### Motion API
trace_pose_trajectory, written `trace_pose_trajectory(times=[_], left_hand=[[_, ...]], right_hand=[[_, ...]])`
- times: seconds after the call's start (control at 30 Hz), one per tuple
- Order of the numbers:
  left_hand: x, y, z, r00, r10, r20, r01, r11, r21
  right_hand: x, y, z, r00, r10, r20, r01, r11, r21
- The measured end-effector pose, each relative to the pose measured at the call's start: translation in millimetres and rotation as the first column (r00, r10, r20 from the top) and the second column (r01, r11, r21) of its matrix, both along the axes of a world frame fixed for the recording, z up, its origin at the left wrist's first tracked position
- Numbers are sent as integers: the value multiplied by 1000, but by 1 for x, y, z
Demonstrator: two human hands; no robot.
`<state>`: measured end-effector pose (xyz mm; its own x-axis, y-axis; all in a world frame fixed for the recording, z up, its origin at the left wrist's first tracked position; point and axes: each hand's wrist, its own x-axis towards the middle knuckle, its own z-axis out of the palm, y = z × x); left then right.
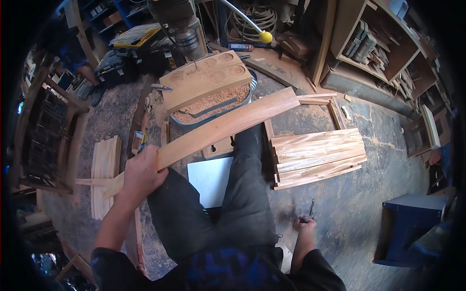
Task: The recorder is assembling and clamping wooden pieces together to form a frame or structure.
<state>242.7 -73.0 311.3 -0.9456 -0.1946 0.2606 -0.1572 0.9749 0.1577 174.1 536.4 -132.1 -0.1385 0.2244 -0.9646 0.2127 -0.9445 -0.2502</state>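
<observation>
Right hand point(305, 226) grips small dark tool point(310, 209), left hand point(141, 175) grips curved plank point(218, 130) (plank stack point(318, 157) nearby).

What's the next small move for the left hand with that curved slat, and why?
Probably swing the curved slat toward the drill press table. The left hand grips its near end, its far end hangs beside the bored board there, and the right hand is down by the floor holding a small dark tool.
</observation>
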Motion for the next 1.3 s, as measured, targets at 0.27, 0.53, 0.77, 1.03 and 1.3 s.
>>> trace_pose_trajectory(times=[0.27,0.53,0.77,1.03,1.3], left_hand=[[0,-9,16,999,17,38,-15,998,-55],[1,-7,29,998,6,68,0,996,-89],[1,-1,32,995,25,97,-18,997,-73],[-4,9,23,983,32,182,-25,999,-40],[-7,18,21,991,-30,127,39,997,-70]], right_hand=[[-58,-19,229,733,160,-661,106,933,343],[-74,-91,351,205,680,-704,-460,701,545],[-14,-212,350,-383,919,92,-323,-226,919],[-1,-291,357,-540,788,295,-55,-383,922],[5,-322,372,-532,780,329,-50,-417,907]])
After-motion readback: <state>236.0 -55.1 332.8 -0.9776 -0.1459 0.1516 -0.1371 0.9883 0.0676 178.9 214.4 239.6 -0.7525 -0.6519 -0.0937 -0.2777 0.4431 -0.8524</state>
